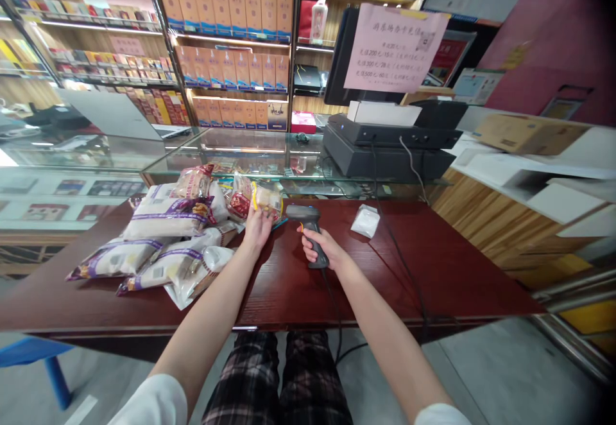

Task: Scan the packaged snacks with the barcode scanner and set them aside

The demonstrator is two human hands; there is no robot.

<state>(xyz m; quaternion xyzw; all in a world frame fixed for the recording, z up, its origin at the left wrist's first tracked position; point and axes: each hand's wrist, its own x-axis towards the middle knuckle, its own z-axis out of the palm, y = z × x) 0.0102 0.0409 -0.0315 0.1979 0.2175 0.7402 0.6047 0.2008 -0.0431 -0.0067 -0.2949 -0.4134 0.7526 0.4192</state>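
Head view | left hand (256,225) – fingers closed on snack packet (265,199) | right hand (323,247) – wrapped around barcode scanner (308,227)

Glossy plastic snack packets (168,232) on a smooth dark wooden table (433,271)

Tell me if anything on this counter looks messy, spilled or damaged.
Nothing looks spilled or torn. The snack bags lie in a loose, overlapping heap on the red table, some near its front edge. The left hand touches a yellow packet; the right hand grips the barcode scanner.
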